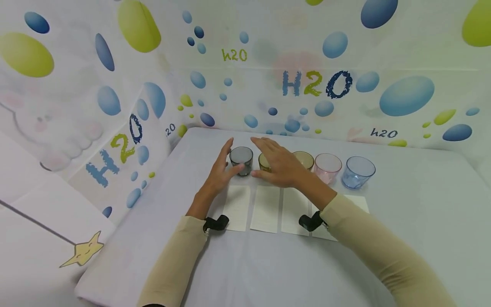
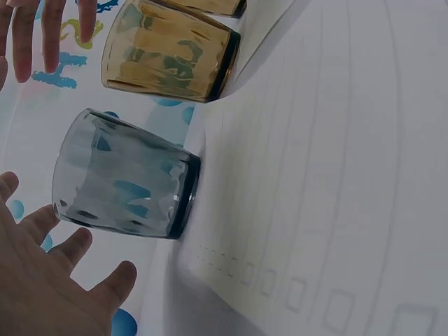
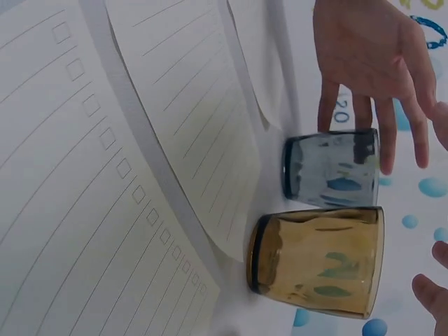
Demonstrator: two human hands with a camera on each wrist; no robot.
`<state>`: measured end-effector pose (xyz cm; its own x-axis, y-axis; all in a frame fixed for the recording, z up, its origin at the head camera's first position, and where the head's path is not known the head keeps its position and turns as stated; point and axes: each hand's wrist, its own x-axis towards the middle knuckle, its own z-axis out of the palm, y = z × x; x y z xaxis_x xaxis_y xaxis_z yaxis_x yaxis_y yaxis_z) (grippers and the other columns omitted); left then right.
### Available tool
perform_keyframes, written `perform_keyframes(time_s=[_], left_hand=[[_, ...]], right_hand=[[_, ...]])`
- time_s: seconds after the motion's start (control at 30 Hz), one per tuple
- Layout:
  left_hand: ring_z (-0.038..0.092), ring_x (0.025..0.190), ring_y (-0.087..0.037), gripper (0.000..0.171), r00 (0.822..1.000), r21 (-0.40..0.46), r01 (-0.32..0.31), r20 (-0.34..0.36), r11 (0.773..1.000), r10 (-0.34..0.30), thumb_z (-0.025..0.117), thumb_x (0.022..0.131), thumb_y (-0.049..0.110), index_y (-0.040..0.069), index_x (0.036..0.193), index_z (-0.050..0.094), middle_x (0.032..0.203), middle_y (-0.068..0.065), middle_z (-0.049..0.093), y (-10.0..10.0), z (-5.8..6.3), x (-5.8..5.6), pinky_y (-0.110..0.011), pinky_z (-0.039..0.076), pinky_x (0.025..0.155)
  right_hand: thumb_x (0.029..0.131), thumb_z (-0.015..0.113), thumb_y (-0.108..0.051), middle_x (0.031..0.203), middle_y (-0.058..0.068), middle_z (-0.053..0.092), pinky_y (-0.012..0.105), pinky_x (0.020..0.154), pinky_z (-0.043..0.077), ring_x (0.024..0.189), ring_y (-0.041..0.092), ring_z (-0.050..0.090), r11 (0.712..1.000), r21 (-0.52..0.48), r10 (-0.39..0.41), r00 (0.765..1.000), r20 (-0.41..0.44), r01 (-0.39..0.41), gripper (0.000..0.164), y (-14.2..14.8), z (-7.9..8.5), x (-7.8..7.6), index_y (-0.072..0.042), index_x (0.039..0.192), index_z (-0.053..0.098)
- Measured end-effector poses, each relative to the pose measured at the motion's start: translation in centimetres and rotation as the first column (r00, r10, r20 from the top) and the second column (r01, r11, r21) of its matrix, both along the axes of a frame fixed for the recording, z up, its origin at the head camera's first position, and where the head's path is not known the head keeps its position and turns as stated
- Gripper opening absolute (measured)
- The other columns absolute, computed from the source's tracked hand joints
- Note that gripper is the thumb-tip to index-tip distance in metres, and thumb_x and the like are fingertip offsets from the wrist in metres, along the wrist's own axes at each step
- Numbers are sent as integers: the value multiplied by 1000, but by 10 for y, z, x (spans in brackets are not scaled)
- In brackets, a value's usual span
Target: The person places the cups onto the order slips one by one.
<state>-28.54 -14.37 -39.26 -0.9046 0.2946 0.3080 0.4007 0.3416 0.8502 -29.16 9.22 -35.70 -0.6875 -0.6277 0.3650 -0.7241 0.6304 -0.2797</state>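
Observation:
A smoky grey glass stands upright at the left end of a row of tinted glasses. My left hand is beside it, fingers spread and thumb in front; whether they touch, I cannot tell. My right hand hovers over an amber glass, partly hiding it, with fingers extended. In the left wrist view, the grey glass has nothing gripping it, and the left hand lies next to its rim. The right wrist view shows the right hand's fingertips apart from the amber glass.
Further right stand a second amber glass, a pink glass and a blue glass. Several lined paper sheets lie in a row before the glasses on the white-covered table. A printed backdrop rises behind.

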Motion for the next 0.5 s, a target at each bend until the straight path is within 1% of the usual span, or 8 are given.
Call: perform_keyframes(time_s=[0.07,0.23,0.4,0.5], left_hand=[[17,153,-40,84,999,13,13,35,1000,-13,58,95,21,10,163,11,168,-16,15,1,9,7,-69,22,117],[16,153,-42,85,998,45,23,58,999,-25,57,94,21,11,163,9,167,-21,15,-3,4,5,-70,19,117],[15,154,-40,84,996,72,32,76,997,-37,57,95,22,14,164,8,167,-22,14,-4,3,4,-71,19,117],[14,153,-42,84,995,99,47,83,994,-55,56,95,20,12,163,7,167,-23,15,-5,3,2,-71,18,117]], right_hand=[[95,68,-47,162,12,35,56,117,34,150,33,31,1000,-1,2,1000,3,-2,87,-3,-1,-3,-9,160,26],[95,67,-48,162,12,35,53,118,34,150,30,31,1000,14,-4,1000,25,4,86,-11,-3,-10,-9,160,26],[95,67,-48,161,14,36,52,118,34,149,30,32,1000,24,-13,998,57,11,87,-20,-4,-17,-10,161,24],[96,66,-49,162,13,35,51,119,33,150,29,32,999,46,-27,996,79,24,87,-25,-4,-21,-10,161,23]])
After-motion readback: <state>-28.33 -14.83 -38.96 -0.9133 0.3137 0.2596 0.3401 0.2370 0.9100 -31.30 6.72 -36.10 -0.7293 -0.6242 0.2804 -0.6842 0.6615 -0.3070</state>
